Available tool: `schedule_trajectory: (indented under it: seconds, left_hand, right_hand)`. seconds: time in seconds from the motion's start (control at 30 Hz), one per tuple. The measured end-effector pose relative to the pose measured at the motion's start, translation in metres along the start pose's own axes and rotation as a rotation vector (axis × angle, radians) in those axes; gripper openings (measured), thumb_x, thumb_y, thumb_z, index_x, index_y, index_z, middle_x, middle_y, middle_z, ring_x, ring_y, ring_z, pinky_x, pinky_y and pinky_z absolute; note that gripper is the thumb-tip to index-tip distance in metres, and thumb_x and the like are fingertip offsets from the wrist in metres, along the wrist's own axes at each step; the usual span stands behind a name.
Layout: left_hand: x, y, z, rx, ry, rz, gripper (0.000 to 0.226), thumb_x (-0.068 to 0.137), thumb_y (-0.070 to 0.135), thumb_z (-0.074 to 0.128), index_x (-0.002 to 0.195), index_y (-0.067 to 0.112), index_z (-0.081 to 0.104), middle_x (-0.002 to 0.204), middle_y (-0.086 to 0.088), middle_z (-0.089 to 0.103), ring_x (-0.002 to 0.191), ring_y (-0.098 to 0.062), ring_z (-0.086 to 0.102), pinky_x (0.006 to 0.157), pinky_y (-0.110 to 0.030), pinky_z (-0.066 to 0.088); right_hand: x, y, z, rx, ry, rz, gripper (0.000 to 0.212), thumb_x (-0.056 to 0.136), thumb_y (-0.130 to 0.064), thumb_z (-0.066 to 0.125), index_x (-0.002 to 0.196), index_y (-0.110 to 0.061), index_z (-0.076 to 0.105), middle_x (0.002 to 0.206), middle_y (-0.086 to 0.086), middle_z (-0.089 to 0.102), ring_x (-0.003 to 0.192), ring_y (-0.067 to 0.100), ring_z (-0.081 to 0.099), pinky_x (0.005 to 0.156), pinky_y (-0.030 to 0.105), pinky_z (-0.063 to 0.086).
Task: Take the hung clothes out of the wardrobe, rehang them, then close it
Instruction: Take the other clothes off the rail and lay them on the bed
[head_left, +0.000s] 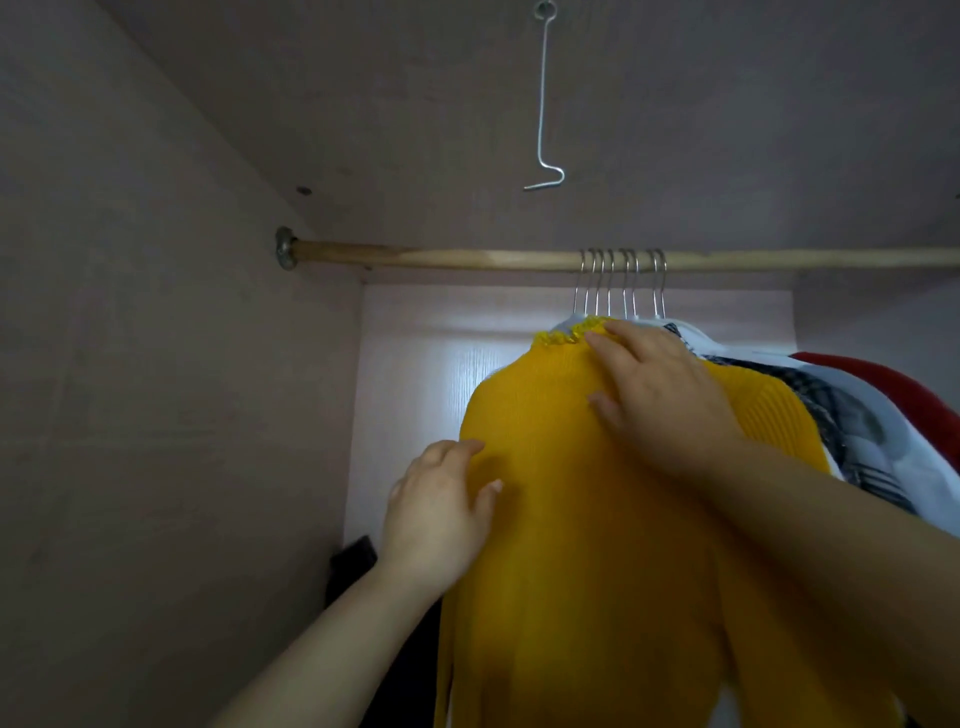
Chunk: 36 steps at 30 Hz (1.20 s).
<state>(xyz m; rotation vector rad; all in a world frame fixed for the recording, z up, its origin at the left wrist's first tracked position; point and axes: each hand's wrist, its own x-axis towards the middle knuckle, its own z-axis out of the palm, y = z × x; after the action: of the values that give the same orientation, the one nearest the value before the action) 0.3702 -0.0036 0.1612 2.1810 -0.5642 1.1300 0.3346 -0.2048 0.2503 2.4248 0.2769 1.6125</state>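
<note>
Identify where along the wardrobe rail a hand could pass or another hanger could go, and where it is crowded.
Free: the bare rail between the wall bracket and the hanger hooks, with open space below it beside the yellow sweater. Crowded: the bunched hooks and the garments packed to the sweater's right.
</note>
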Motion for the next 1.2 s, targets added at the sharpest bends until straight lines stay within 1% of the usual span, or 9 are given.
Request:
schedule_trajectory:
  seconds: [0.13,0.27,0.4,0.67,0.77,0.87,0.97,1.1,1.2]
  left_hand:
    - [0.008,-0.007,0.008,0.018,0.01,0.006,0.047,0.092,0.04,0.05,0.135,0.026,0.041,0.138,0.006,0.042,0.125,-0.013,0.039,0.103,-0.035,0.036]
    - [0.025,-0.008,0.01,0.093,0.05,0.023,0.046,0.091,0.038,0.052,0.134,0.023,0.043,0.136,0.003,0.044,0.125,-0.016,0.04,0.101,-0.034,0.035]
    - [0.044,0.002,0.011,0.116,0.099,0.023,0.046,0.09,0.035,0.054,0.133,0.022,0.045,0.136,0.001,0.045,0.125,-0.019,0.041,0.101,-0.034,0.035]
    - [0.071,0.023,0.008,0.229,0.169,0.092,0.047,0.089,0.034,0.055,0.133,0.02,0.045,0.136,-0.002,0.045,0.124,-0.023,0.041,0.101,-0.033,0.033]
    - [0.082,0.028,0.004,0.254,0.199,0.084,0.048,0.089,0.033,0.056,0.133,0.019,0.044,0.135,-0.004,0.045,0.124,-0.024,0.041,0.1,-0.034,0.034]
    - [0.092,0.033,-0.001,0.276,0.239,0.08,0.052,0.089,0.033,0.056,0.136,0.018,0.041,0.138,-0.007,0.041,0.126,-0.026,0.039,0.102,-0.036,0.033]
    - [0.096,0.037,-0.008,0.272,0.293,0.098,0.056,0.089,0.034,0.056,0.139,0.017,0.036,0.14,-0.007,0.038,0.128,-0.026,0.036,0.104,-0.037,0.03]
    - [0.085,0.034,-0.018,0.266,0.318,0.105,0.064,0.089,0.041,0.054,0.143,0.022,0.028,0.144,-0.005,0.035,0.132,-0.024,0.03,0.107,-0.038,0.025]
    - [0.062,0.026,-0.02,0.316,0.298,0.104,0.067,0.087,0.048,0.051,0.144,0.025,0.024,0.141,-0.003,0.038,0.13,-0.021,0.03,0.107,-0.037,0.02]
  right_hand:
    - [0.006,0.016,0.017,-0.031,0.051,0.039,0.068,0.086,-0.047,0.056,0.143,-0.017,0.032,0.146,0.003,0.036,0.132,0.023,0.034,0.105,0.035,0.023]
    - [0.01,0.035,0.034,-0.041,0.06,0.088,0.074,0.083,-0.053,0.057,0.142,-0.014,0.035,0.141,0.006,0.042,0.127,0.026,0.038,0.099,0.037,0.027]
    - [0.016,0.054,0.043,0.049,0.106,0.111,0.074,0.077,-0.05,0.065,0.137,-0.012,0.044,0.127,0.011,0.054,0.116,0.031,0.046,0.092,0.04,0.033]
    - [0.023,0.07,0.057,0.204,0.185,0.106,0.071,0.073,-0.05,0.068,0.133,-0.016,0.051,0.117,0.01,0.059,0.109,0.031,0.048,0.085,0.036,0.029]
    - [0.026,0.072,0.058,0.242,0.224,0.101,0.07,0.073,-0.048,0.069,0.132,-0.015,0.051,0.116,0.012,0.06,0.107,0.031,0.048,0.085,0.036,0.03]
    - [0.034,0.073,0.053,0.276,0.268,0.098,0.07,0.072,-0.046,0.071,0.131,-0.015,0.052,0.115,0.012,0.06,0.107,0.033,0.049,0.084,0.037,0.032]
    - [0.039,0.07,0.045,0.308,0.328,0.097,0.069,0.07,-0.046,0.072,0.13,-0.015,0.054,0.115,0.011,0.061,0.107,0.033,0.049,0.083,0.037,0.031]
    - [0.031,0.054,0.039,0.305,0.406,0.028,0.069,0.068,-0.044,0.074,0.127,-0.013,0.057,0.111,0.012,0.063,0.101,0.034,0.053,0.079,0.034,0.026]
    - [0.022,0.033,0.035,0.311,0.438,-0.054,0.067,0.066,-0.043,0.077,0.123,-0.011,0.06,0.107,0.013,0.065,0.094,0.035,0.057,0.078,0.035,0.032]
